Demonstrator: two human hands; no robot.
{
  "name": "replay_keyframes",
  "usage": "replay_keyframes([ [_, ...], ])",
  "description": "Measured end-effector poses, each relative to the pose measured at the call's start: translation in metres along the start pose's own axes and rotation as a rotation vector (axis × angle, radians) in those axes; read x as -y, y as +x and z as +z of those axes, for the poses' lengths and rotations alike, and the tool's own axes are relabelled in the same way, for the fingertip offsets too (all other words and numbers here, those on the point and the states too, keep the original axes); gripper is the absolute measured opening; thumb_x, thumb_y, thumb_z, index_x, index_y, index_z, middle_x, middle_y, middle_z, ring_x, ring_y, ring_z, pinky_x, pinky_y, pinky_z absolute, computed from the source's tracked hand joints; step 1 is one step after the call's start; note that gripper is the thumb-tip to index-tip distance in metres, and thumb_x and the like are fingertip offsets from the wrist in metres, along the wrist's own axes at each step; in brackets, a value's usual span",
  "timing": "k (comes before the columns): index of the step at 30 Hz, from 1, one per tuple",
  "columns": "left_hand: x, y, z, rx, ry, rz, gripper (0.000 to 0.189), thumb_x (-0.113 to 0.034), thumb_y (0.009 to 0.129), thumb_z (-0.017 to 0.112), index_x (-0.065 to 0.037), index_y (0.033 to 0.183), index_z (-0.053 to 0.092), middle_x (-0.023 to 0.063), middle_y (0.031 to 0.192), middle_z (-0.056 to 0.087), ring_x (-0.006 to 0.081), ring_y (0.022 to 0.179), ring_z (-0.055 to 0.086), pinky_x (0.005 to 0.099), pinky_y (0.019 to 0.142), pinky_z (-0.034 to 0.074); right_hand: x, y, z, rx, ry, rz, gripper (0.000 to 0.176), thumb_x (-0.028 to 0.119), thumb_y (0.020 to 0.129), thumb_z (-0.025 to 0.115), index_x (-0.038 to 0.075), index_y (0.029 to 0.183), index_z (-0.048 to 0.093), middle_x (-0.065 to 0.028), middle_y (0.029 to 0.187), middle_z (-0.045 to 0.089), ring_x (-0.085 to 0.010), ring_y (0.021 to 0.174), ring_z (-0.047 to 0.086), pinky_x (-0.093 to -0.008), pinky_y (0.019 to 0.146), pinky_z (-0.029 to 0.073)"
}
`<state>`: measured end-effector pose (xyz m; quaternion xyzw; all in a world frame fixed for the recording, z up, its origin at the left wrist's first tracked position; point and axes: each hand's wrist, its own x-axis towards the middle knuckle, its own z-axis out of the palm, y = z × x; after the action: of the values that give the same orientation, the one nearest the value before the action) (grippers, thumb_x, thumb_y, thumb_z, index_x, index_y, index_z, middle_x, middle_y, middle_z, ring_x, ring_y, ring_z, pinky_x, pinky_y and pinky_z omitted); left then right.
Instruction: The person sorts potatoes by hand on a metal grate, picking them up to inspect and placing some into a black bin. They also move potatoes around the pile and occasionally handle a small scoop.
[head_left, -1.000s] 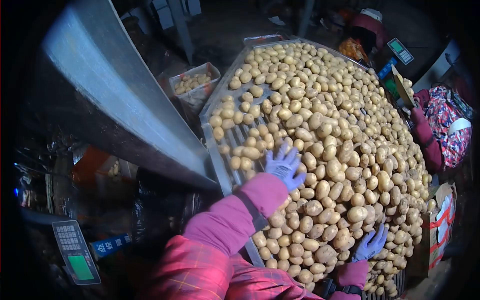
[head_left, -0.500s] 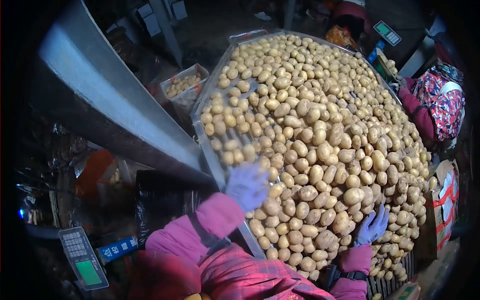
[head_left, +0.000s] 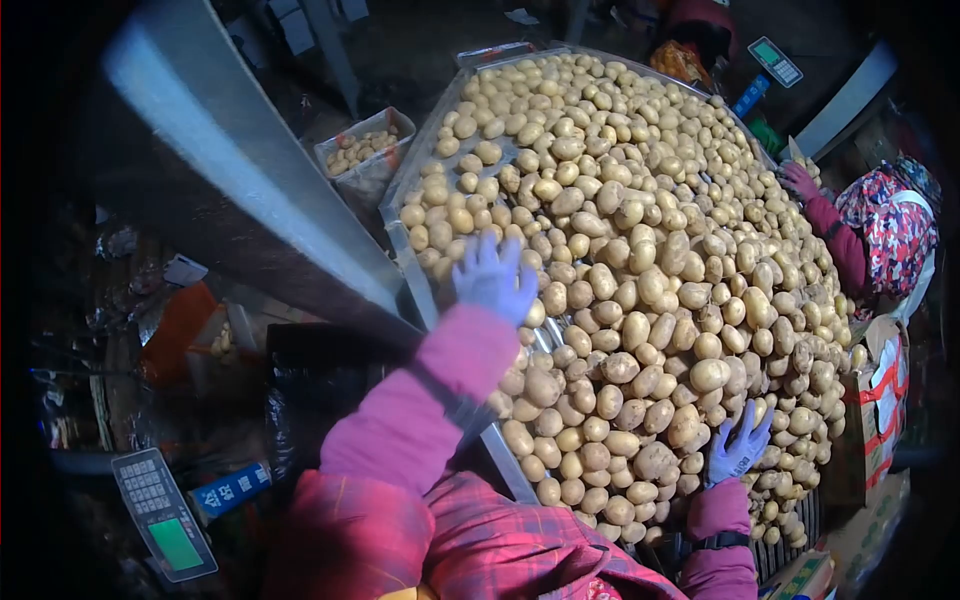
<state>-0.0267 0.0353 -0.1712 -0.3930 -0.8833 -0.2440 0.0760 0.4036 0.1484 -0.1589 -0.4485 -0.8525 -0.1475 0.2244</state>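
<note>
Purple gloves covered both of the person's hands above a broad heap of pale potatoes on the metal-edged bench. The left hand, left of the frame's centre, was open with its fingers spread over potatoes near the bench's left edge; whether the palm pressed on any could not be told. The right hand, toward the lower right, lay with its fingers parted against the heap, and no potato could be seen clasped in it.

Far more potatoes lay loose on the bench than in the plastic-lined container at the upper left, which held a smaller batch. The heap ran from the top of the frame down to the lower right, so by that measure most of the handling seemed left to do. Metal slats showed through a small gap beside the left hand, and more of them below the right hand.

A co-worker in a patterned garment stood at the right, one hand by the far edge of the heap. A cardboard box stood beside the bench below them, and a lit scale display showed at the lower left.
</note>
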Motion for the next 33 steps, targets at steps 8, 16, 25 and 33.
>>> replay_keyframes([
  [8, 0.081, 0.057, 0.021, 0.222, 0.178, -0.236, 0.046, -0.037, 0.087, 0.052, -0.015, 0.127, 0.051, 0.0154, 0.136, 0.044, 0.0388, 0.121, 0.045, 0.0491, 0.091, 0.045, 0.003, 0.002, 0.001, 0.005, 0.028, 0.077, 0.046, 0.029, 0.089, 0.057, 0.010, 0.130, 0.051, -0.0271, 0.141, 0.037, -0.0458, 0.123, 0.042, -0.0542, 0.100, 0.033],
  [16, 0.102, 0.087, 0.051, 0.267, -0.086, -0.467, 0.061, -0.036, 0.079, 0.065, -0.005, 0.128, 0.048, 0.0262, 0.112, 0.057, 0.0366, 0.102, 0.060, 0.0424, 0.085, 0.050, 0.011, 0.008, -0.006, 0.030, 0.074, 0.172, 0.043, 0.028, 0.087, 0.060, 0.011, 0.126, 0.054, -0.0245, 0.143, 0.037, -0.0445, 0.122, 0.043, -0.0555, 0.103, 0.031],
  [25, 0.047, 0.047, 0.025, 0.071, -0.191, -0.120, 0.055, -0.031, 0.073, 0.070, -0.006, 0.120, 0.056, 0.0220, 0.118, 0.055, 0.0373, 0.104, 0.058, 0.0429, 0.084, 0.049, 0.011, 0.009, -0.004, -0.011, 0.065, 0.138, 0.042, 0.027, 0.086, 0.060, 0.010, 0.125, 0.054, -0.0251, 0.141, 0.039, -0.0443, 0.119, 0.045, -0.0542, 0.099, 0.033],
  [33, 0.044, 0.035, 0.007, 0.624, -0.243, 0.021, 0.057, -0.035, 0.076, 0.068, -0.008, 0.124, 0.055, 0.0192, 0.123, 0.053, 0.0347, 0.114, 0.052, 0.0460, 0.094, 0.043, 0.010, 0.006, -0.001, -0.023, 0.025, 0.116, 0.044, 0.024, 0.085, 0.062, 0.011, 0.127, 0.054, -0.0245, 0.140, 0.040, -0.0430, 0.116, 0.047, -0.0520, 0.096, 0.037],
])
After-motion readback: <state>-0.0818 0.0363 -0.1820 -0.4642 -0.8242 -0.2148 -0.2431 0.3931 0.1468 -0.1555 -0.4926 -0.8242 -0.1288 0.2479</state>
